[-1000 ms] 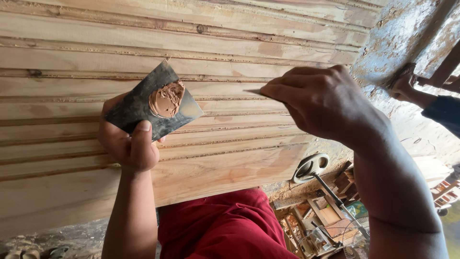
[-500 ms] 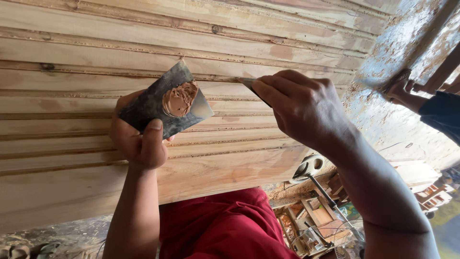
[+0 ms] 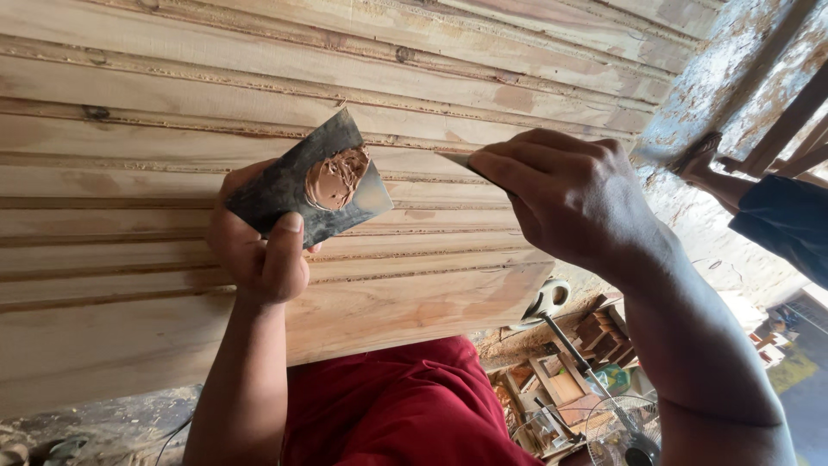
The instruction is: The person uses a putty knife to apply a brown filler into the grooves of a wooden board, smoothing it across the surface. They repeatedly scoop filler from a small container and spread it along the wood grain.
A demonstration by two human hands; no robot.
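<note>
Wooden boards (image 3: 172, 78), many; my left hand (image 3: 259, 250) grips one plate (image 3: 297, 185) with putty (image 3: 338, 177), my right hand (image 3: 569, 198) pinches one blade (image 3: 457, 161).

A rough, flaking plaster wall (image 3: 724, 78) is seen at right under bright daylight. Below it, a dusty floor (image 3: 103, 423) strewn with wood offcuts (image 3: 604, 332) and small boxes (image 3: 561, 384) is shown, with a wire fan guard (image 3: 617, 436) near the bottom edge. Dark timber frame pieces (image 3: 789, 121) are leaned at far right.
</note>
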